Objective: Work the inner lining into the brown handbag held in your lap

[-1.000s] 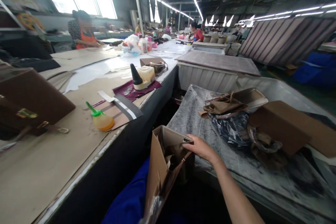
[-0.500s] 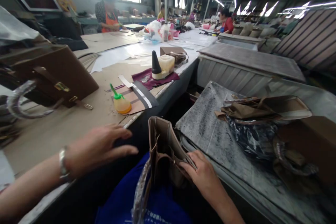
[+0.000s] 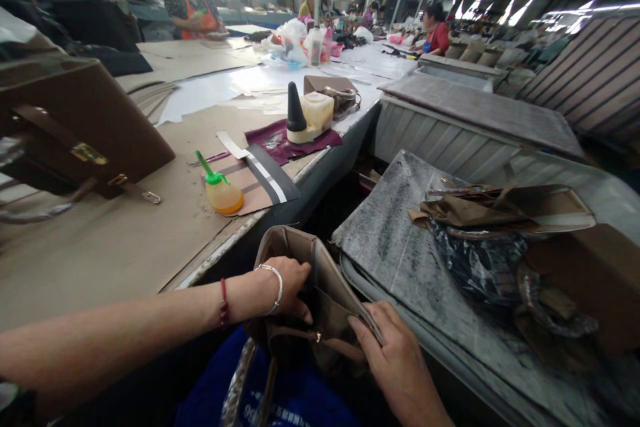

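Just off the desk's near edge: one taupe bag [image 3: 330,310] is held mouth upward beside the desk [image 3: 125,247], over blue cloth [image 3: 325,397]; one plastic-wrapped handle [image 3: 239,373] is seen hanging from it.
Right hand [image 3: 397,353]: the bag's rim on the side away from the desk is pinched between thumb and fingers [image 3: 387,313].
Left hand [image 3: 283,287]: it is put into the bag's mouth, thumb and forefinger spread apart; the other fingertips are hidden, so whether anything is gripped cannot be told.
Left wrist: two bands are worn, one silver bangle [image 3: 281,290] and one dark red bracelet [image 3: 223,302].
Desk, near edge: one squeeze bottle [image 3: 225,195] with one green spout is stood upright beside one dark, white-striped piece [image 3: 277,180].
Desk, farther along: one black cone [image 3: 296,113] and one off-white container [image 3: 319,110] are set on one purple cloth [image 3: 277,149].
Desk, left end: one large brown bag [image 3: 95,127] is placed, two metal fittings visible on its straps.
Right of the desk: brown bag parts [image 3: 480,210] are heaped on one grey-covered surface [image 3: 380,220]; overlap prevents a count.
Beyond and along the desk: at least three people are seen, one wearing an orange apron [image 3: 197,19].
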{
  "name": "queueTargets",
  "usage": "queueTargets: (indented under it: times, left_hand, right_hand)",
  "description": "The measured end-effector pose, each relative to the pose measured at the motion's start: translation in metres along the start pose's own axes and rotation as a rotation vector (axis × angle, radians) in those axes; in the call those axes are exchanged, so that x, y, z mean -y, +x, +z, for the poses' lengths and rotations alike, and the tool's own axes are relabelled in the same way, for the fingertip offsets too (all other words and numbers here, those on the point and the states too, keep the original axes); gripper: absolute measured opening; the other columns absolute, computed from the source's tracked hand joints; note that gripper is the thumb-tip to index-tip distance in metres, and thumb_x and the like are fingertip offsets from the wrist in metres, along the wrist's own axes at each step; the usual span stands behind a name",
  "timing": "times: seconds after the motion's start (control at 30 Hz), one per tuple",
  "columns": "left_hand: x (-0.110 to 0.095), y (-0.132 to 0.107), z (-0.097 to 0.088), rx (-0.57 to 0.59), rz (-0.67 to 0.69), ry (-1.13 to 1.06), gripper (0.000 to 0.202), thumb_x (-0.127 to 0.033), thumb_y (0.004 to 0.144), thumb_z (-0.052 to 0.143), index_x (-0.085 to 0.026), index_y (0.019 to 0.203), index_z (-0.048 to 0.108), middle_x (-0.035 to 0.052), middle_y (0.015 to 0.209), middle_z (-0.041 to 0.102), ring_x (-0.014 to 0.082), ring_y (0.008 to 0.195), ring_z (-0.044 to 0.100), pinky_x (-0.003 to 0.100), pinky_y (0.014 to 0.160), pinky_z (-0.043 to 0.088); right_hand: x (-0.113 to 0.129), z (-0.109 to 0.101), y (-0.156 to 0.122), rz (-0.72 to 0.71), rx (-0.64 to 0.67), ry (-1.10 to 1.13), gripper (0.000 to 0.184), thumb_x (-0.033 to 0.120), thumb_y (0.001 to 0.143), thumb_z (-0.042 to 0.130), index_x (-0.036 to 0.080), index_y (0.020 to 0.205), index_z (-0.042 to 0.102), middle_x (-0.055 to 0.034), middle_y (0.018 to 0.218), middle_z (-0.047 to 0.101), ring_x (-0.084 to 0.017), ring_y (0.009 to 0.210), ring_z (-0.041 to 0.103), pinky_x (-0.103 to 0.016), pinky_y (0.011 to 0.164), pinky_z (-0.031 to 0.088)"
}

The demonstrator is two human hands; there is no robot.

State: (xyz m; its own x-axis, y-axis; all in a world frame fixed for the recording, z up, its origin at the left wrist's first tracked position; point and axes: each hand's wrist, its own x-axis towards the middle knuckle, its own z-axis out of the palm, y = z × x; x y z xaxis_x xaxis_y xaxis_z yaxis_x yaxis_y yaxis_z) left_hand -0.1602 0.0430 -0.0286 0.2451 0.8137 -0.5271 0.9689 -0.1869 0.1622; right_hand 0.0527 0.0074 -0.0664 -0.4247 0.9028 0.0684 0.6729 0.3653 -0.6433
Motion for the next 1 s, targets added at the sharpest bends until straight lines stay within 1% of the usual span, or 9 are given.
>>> queueTargets:
  times: [0.07,0.17,0.27,0.4,0.57,0.67,0.83,0.9,1.0]
  left_hand:
    - [0.0,0.001,0.005,0.027,0.049,0.001,0.061,-0.054,0.06,0.062,-0.016,0.107,0.057,0.0183,0.086,0.065,0.0365,0.079,0.061,0.044,0.064,0.049]
    - [0.002,0.01,0.015,0.02,0.125,-0.049,0.024,-0.03,0.077,0.049,-0.019,0.09,0.066,0.0128,0.084,0.065,0.0282,0.078,0.062,0.036,0.067,0.049]
    - [0.014,0.024,0.03,-0.043,0.29,-0.299,0.026,-0.008,0.071,0.045,-0.016,0.083,0.067,0.0085,0.093,0.064,0.0188,0.087,0.059,0.025,0.077,0.045]
    - [0.029,0.038,0.049,-0.091,0.379,-0.731,0.04,0.001,0.066,0.036,-0.017,0.089,0.064,0.0012,0.095,0.064,0.011,0.091,0.057,0.019,0.085,0.041]
    - [0.023,0.05,0.05,-0.096,0.223,-1.103,0.024,-0.001,0.06,0.032,-0.014,0.068,0.05,-0.002,0.066,0.054,0.0088,0.064,0.05,0.018,0.062,0.042]
    - [0.013,0.052,0.041,0.022,0.249,-1.224,0.017,-0.003,0.061,0.032,-0.015,0.066,0.042,-0.0047,0.06,0.043,0.0074,0.057,0.04,0.017,0.054,0.036]
    - [0.004,0.041,0.029,0.31,0.299,-1.318,0.016,-0.015,0.066,0.049,-0.015,0.082,0.046,-0.0036,0.069,0.048,0.0086,0.059,0.044,0.018,0.051,0.036]
    - [0.004,0.037,0.027,0.271,0.246,-1.307,0.022,-0.031,0.067,0.058,-0.014,0.076,0.046,-0.0046,0.062,0.046,0.0075,0.054,0.041,0.017,0.046,0.033]
    - [0.005,0.029,0.014,0.119,0.212,-1.194,0.035,-0.045,0.069,0.056,-0.014,0.062,0.043,-0.0061,0.052,0.038,0.0055,0.047,0.034,0.016,0.041,0.027]
  right_hand:
    - [-0.001,0.002,0.003,-0.007,0.02,0.004,0.018,0.033,0.086,0.039,0.022,0.088,0.053,-0.004,0.082,0.054,-0.017,0.075,0.056,-0.027,0.071,0.045]
    - [-0.001,0.002,0.009,0.003,0.065,0.011,0.019,0.033,0.087,0.038,0.021,0.086,0.053,-0.004,0.081,0.053,-0.017,0.075,0.056,-0.027,0.071,0.045]
    - [0.0,-0.001,0.015,0.042,0.122,0.03,0.018,0.032,0.086,0.039,0.021,0.084,0.053,-0.0037,0.082,0.054,-0.017,0.077,0.055,-0.027,0.072,0.044]
    - [-0.001,-0.004,0.026,0.079,0.177,0.062,0.017,0.029,0.083,0.046,0.022,0.096,0.055,-0.0039,0.09,0.058,-0.018,0.086,0.055,-0.028,0.077,0.043]
    - [-0.014,-0.009,0.045,0.139,0.2,0.117,0.025,0.031,0.081,0.047,0.02,0.103,0.055,-0.005,0.1,0.06,-0.019,0.096,0.054,-0.029,0.084,0.041]
    - [-0.021,-0.014,0.052,0.217,0.235,0.162,0.026,0.033,0.083,0.044,0.02,0.102,0.055,-0.0039,0.094,0.063,-0.019,0.088,0.058,-0.027,0.077,0.043]
    - [-0.028,-0.019,0.051,0.271,0.211,0.196,0.025,0.033,0.083,0.043,0.019,0.099,0.056,-0.0038,0.092,0.064,-0.018,0.086,0.058,-0.026,0.075,0.043]
    - [-0.027,-0.02,0.05,0.263,0.205,0.227,0.025,0.032,0.083,0.044,0.019,0.1,0.056,-0.0043,0.095,0.063,-0.018,0.089,0.057,-0.027,0.078,0.043]
    - [-0.02,-0.026,0.049,0.223,0.215,0.285,0.028,0.031,0.081,0.047,0.018,0.104,0.056,-0.0052,0.101,0.061,-0.019,0.095,0.055,-0.029,0.084,0.041]
